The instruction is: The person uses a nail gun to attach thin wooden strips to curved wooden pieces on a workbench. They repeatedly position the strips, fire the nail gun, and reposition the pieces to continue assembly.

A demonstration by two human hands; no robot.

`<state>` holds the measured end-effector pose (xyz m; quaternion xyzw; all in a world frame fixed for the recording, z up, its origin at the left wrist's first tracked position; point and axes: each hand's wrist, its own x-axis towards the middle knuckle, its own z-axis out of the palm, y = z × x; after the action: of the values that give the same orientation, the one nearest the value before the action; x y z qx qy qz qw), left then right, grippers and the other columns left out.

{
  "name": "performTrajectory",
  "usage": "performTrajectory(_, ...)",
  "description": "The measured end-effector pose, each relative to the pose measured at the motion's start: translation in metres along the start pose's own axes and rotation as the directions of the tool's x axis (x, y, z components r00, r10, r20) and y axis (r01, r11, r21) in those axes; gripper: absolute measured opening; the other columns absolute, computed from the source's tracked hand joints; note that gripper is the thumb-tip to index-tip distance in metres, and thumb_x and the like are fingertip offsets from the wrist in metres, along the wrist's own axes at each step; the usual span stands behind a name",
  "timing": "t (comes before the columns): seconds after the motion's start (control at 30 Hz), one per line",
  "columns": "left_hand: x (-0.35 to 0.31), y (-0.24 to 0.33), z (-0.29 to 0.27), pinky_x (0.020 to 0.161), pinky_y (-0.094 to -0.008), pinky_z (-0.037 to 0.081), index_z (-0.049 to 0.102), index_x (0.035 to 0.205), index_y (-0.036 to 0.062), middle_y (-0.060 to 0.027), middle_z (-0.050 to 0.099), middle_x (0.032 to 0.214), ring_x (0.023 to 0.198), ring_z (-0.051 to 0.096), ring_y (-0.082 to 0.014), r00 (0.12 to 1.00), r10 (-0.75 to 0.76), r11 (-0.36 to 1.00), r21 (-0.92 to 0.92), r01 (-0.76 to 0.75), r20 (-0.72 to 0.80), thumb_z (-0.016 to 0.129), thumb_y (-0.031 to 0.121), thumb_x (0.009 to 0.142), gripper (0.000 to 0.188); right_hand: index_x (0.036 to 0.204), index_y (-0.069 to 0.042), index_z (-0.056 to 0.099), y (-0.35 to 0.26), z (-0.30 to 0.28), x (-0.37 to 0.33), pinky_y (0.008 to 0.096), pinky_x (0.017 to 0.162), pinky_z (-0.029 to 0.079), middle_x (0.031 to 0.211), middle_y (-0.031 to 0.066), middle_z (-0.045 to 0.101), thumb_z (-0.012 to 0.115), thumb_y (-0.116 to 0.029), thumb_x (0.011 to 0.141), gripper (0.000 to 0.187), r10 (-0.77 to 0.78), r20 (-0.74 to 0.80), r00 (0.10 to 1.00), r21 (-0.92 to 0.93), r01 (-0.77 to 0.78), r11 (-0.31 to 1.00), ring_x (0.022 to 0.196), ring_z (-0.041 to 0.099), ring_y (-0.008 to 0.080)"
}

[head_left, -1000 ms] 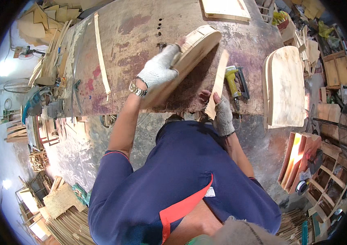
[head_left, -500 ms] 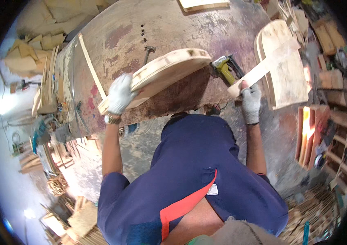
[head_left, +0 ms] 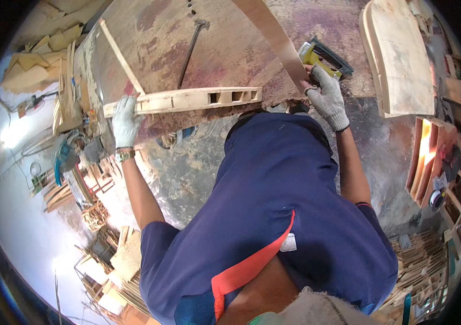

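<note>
My left hand (head_left: 126,122), in a whitish knit glove, is closed on the left end of a curved wooden panel (head_left: 187,99). The panel stands on edge near the bench's front, its narrow side up, with several square openings towards the right end. Between the bared fingertips of my gloved right hand (head_left: 328,100) is the near end of a thin, flexible wood strip (head_left: 275,39), which runs away to the upper edge of the view. Just beyond that hand lies a yellow-green and black staple gun (head_left: 325,58). A hammer (head_left: 191,53) lies behind the panel.
The worn bench top (head_left: 149,46) carries a narrow wooden stick (head_left: 119,54) at left. More curved panels (head_left: 401,59) are stacked at right. A teal power tool (head_left: 65,157) stands beyond the bench's left side, and wood scraps (head_left: 127,254) lie on the floor.
The panel has turned from a tilted position onto its edge, lower towards me. The strip has swung from pointing right over the stacked panels to pointing away and left.
</note>
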<state>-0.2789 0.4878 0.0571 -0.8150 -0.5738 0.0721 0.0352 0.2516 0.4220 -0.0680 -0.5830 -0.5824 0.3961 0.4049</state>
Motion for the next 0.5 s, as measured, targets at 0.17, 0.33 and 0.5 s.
performTrajectory(0.17,-0.001,0.034,-0.025,0.104,-0.0458,0.044,0.057,0.133,0.0075,-0.0173,0.060,0.132,0.126,0.055,-0.0383,0.999,-0.034,0.995,0.093,0.033,0.003,0.079,0.009,0.072,0.065,0.131,-0.002,0.064,-0.019,0.021,0.017,0.0305,0.088,0.055,0.103,0.0057,0.071,0.066,-0.003,0.091,0.041,0.021,0.275,0.961,0.211,-0.082,0.974,0.094,0.066,0.0133)
performTrajectory(0.33,-0.014,0.123,-0.088,0.094,-0.0459,0.051,0.071,0.114,0.0035,-0.0164,0.069,0.111,0.105,0.065,-0.0376,0.936,-0.008,0.963,-0.253,-0.087,-0.353,0.079,0.011,0.079,0.037,0.133,-0.001,0.062,-0.022,0.035,0.020,0.0329,0.088,0.054,0.097,0.0117,0.069,0.055,0.001,0.082,0.052,-0.172,0.502,0.848,0.256,0.044,0.966,0.088,0.065,0.0190)
performTrajectory(0.5,-0.007,0.244,-0.068,0.098,-0.0411,0.046,0.064,0.132,0.0153,-0.0020,0.065,0.116,0.116,0.061,-0.0240,0.913,0.403,0.913,-0.039,-0.405,-0.062,0.081,0.027,0.079,0.057,0.131,0.000,0.063,-0.012,0.054,0.010,0.0358,0.088,0.054,0.101,0.0170,0.070,0.059,-0.002,0.085,0.046,-0.301,0.649,0.698,0.353,0.074,0.933,0.091,0.067,0.0226)
